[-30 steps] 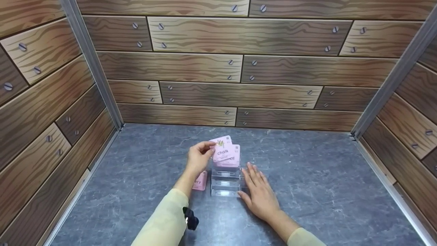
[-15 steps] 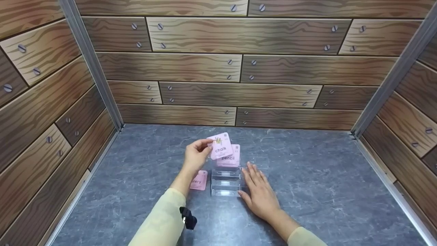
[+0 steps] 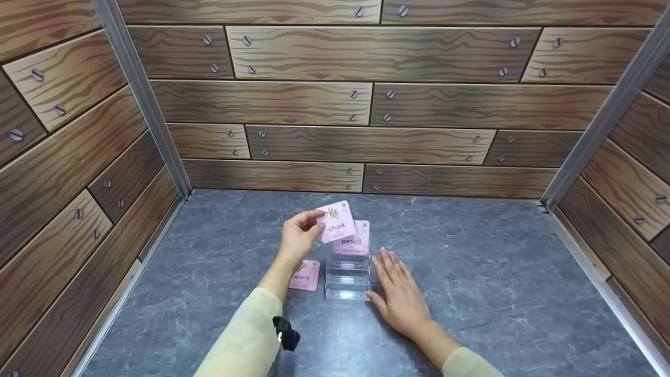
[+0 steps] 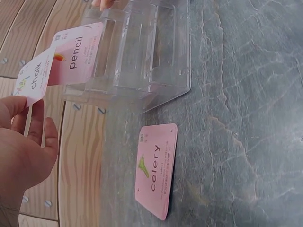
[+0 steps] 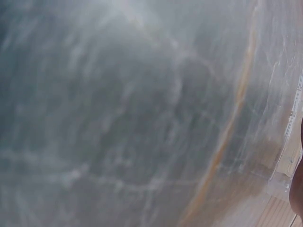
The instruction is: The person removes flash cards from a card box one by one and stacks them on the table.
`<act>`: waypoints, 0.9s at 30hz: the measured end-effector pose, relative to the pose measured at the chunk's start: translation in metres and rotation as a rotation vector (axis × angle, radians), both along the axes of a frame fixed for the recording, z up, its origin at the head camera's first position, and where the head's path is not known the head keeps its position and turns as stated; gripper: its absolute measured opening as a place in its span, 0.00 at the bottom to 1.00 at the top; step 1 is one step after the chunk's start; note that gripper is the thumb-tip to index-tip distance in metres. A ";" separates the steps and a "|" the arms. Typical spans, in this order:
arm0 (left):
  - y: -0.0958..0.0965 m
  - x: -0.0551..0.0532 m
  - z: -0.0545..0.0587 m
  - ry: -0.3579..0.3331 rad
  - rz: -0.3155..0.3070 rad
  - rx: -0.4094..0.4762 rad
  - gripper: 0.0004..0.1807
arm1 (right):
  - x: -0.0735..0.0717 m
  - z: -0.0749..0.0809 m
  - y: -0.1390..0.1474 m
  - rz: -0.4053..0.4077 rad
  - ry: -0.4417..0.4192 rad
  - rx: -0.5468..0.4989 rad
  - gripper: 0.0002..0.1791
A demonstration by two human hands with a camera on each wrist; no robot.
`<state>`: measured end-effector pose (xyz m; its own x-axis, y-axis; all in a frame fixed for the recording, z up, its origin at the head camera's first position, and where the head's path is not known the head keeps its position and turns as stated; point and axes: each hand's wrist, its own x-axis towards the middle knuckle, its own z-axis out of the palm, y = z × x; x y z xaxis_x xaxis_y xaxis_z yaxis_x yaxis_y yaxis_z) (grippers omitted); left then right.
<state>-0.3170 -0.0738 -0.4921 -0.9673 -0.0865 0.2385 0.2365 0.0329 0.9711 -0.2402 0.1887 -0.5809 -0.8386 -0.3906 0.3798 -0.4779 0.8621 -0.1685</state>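
Between thumb and fingers, my left hand (image 3: 299, 236) pinches a pink card (image 3: 337, 222) printed "chalk" by its left edge. The chalk card overlaps a second pink card (image 3: 353, 244), printed "pencil", which stands in the rear slot of a clear plastic tiered holder (image 3: 346, 280). In the left wrist view the pencil card (image 4: 78, 54) leans in the holder (image 4: 142, 75). My right hand (image 3: 400, 298) lies with straight fingers against the holder's right side. A pink "celery" card (image 4: 155, 170) lies on the tabletop left of the holder, partly behind my left wrist in the head view.
The grey marbled tabletop (image 3: 497, 272) is bounded by wood-print panels (image 3: 366, 141) at the back and both sides. Metal corner posts (image 3: 144, 104) rise at the back. A black wrist device (image 3: 287, 334) sits on the left sleeve. The holder's lower front tiers hold no cards.
My left hand has drawn the chalk card up and left, away from the pencil card, whose word now shows. More of the celery card is uncovered. The right hand stays put.
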 end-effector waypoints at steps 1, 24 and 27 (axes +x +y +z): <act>0.000 0.000 0.000 0.003 -0.003 -0.001 0.15 | 0.000 0.000 0.000 -0.001 0.000 0.001 0.44; -0.008 0.005 0.009 -0.039 -0.083 0.121 0.29 | 0.002 -0.001 -0.001 -0.001 0.010 -0.038 0.44; -0.008 0.005 0.010 -0.041 -0.093 0.133 0.29 | 0.002 -0.002 -0.001 0.002 0.013 -0.040 0.44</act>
<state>-0.3118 -0.0818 -0.4819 -0.9814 -0.0245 0.1906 0.1922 -0.1169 0.9744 -0.2382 0.1881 -0.5825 -0.8326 -0.3769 0.4059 -0.4823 0.8537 -0.1966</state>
